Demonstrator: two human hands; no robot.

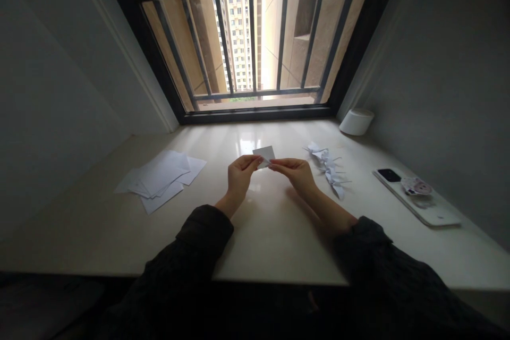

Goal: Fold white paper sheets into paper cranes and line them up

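Observation:
A small white sheet of paper, partly folded, is held up in front of me above the sill. My left hand pinches its lower left edge between thumb and fingers. On the other side, my right hand pinches the lower right part, the fingertips of both hands almost meeting. The lower part of the paper is partly hidden by my fingers. Right of my right hand lies a row of several folded paper figures with thin pointed ends, perhaps cranes.
Loose white paper sheets lie in an overlapping pile at the left of the pale sill. A phone with a sticker-like grip rests at the right. A white rounded object stands in the back right corner, near the barred window.

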